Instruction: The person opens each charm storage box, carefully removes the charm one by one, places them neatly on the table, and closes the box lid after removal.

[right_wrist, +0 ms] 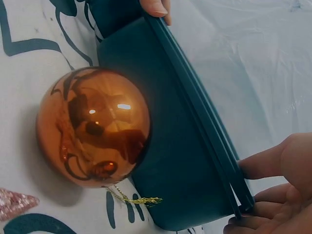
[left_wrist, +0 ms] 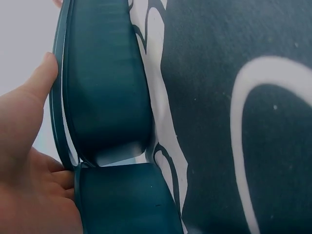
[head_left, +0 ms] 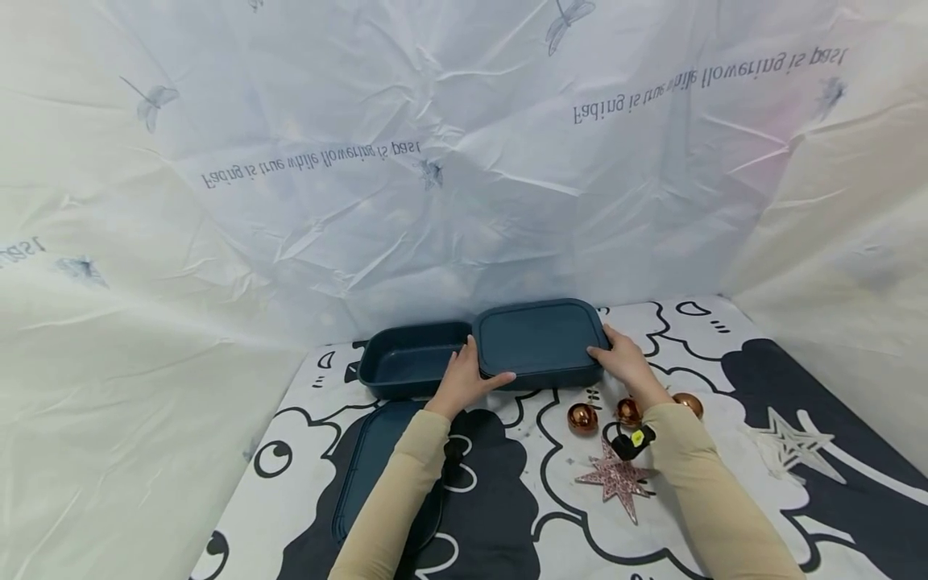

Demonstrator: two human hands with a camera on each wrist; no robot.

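Note:
Two dark teal rectangular boxes stand side by side at the back. A lid (head_left: 540,334) lies over the right box (head_left: 558,379), and a thin gap shows between lid and rim near its ends in both wrist views. My left hand (head_left: 462,380) holds the lid's left end, thumb on the front edge, fingers at the corner beside the open left box (head_left: 413,358). At the other end my right hand (head_left: 625,361) pinches the lid, its thumb (right_wrist: 261,163) on top and fingers (right_wrist: 258,212) around the edge.
A second teal lid (head_left: 380,459) lies under my left forearm. Near my right arm are shiny copper balls (head_left: 583,419), a pink glitter star (head_left: 618,481), and a small black item with a yellow mark (head_left: 632,442). Farther right lies a white star (head_left: 793,443). White sheeting (head_left: 449,201) rises behind.

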